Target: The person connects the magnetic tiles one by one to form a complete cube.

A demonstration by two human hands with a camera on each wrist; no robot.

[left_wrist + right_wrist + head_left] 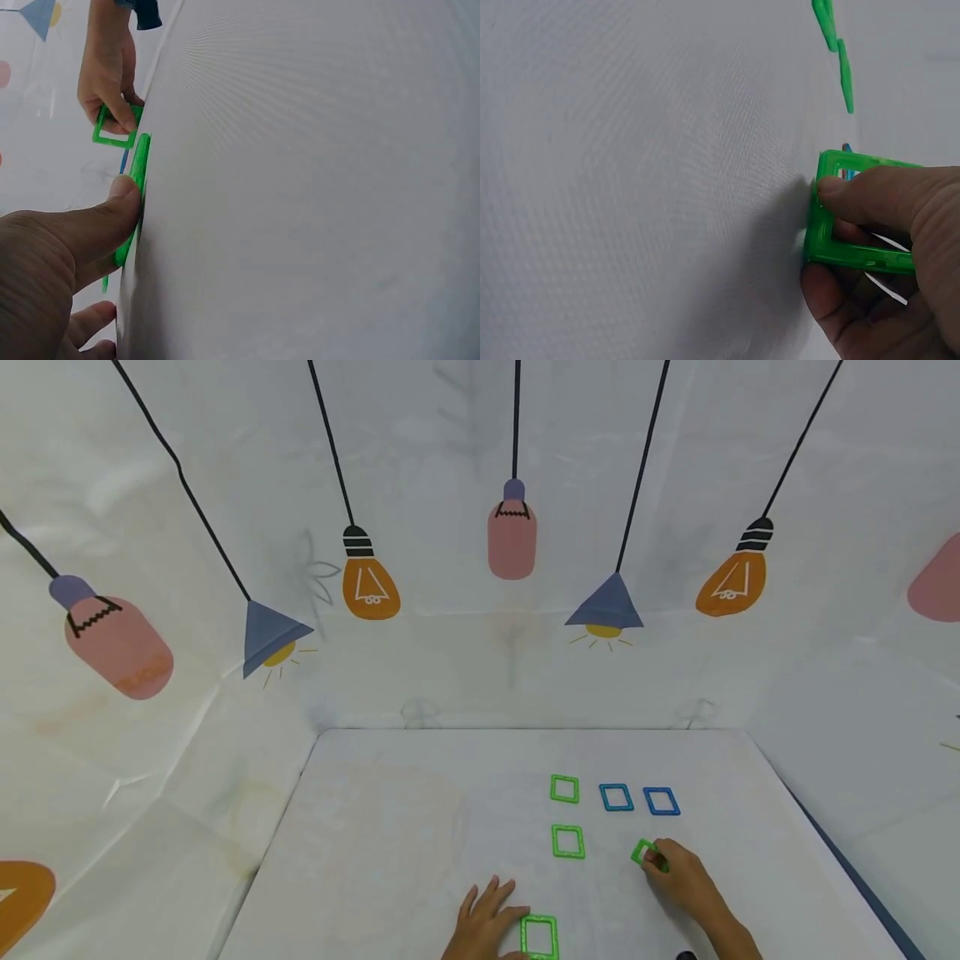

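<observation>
My right hand (pixel 686 883) pinches a green square magnetic-tile frame (pixel 637 851) between thumb and fingers, tilted up off the white table. In the right wrist view the thumb lies across one side of this green frame (pixel 823 225). At the front of the table, my left hand (pixel 483 928) holds another green square frame (pixel 555 937) by its left side with thumb and index finger, the other fingers spread. That second frame (pixel 140 161) appears edge-on in the left wrist view, flat against the tabletop.
Two green frames lie one behind the other, the far one (pixel 565 777) and the nearer one (pixel 556 842). To their right lie two blue frames, a left one (pixel 618 808) and a right one (pixel 663 812). A lamp-patterned sheet (pixel 450 668) hangs behind the white table (pixel 375 860).
</observation>
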